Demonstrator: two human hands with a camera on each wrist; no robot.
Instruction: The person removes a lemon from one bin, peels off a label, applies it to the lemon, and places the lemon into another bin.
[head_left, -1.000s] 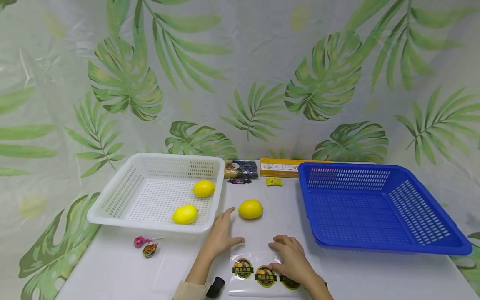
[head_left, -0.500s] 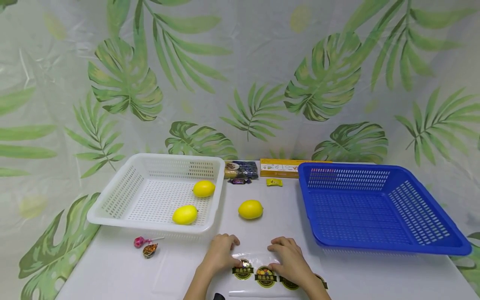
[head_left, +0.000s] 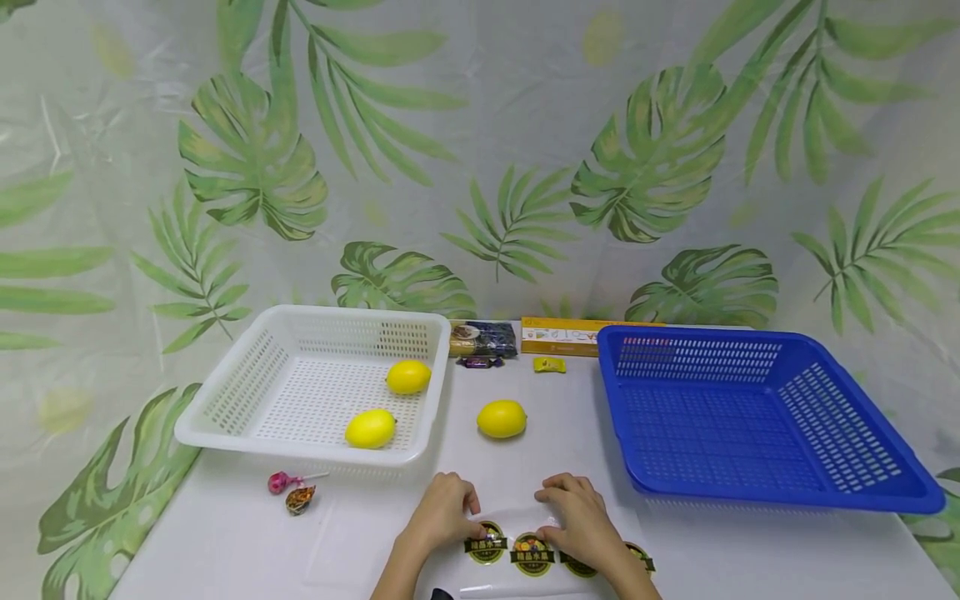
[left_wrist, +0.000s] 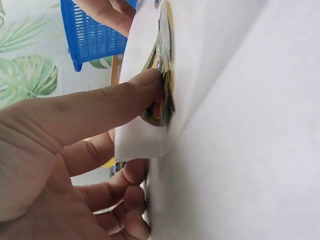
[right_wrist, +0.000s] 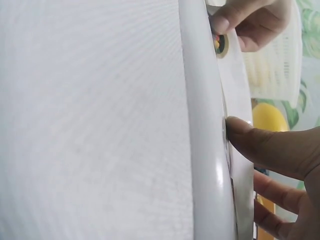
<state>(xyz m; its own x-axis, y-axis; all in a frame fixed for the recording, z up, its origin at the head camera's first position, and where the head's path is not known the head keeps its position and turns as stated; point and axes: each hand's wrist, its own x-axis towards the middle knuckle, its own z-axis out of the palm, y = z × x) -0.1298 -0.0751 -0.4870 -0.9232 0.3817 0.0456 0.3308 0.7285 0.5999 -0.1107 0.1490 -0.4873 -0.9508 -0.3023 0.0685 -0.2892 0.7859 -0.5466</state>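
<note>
A glossy white sheet of round fruit labels [head_left: 533,553] lies at the front middle of the table. My left hand [head_left: 442,512] pinches its left end; in the left wrist view the thumb [left_wrist: 120,102] presses a label and the index finger goes behind the sheet. At the right part, my right hand [head_left: 583,517] holds the sheet, its thumb [right_wrist: 250,135] on the near face and its other fingers behind the far edge. Beyond both hands a yellow lemon [head_left: 502,418] rests on the table.
A white basket [head_left: 187,433] with two lemons stands at left, a blue basket [head_left: 780,497] at right. A pink lollipop [head_left: 279,482] and a wrapped candy [head_left: 300,500] lie front left. Farther back are a yellow candy [head_left: 549,365], a purple candy [head_left: 480,362] and an orange box [head_left: 558,335].
My left hand has drawn back from beside the white basket and lemon, and now pinches the left end of the label sheet. My right hand has stayed nearly still.
</note>
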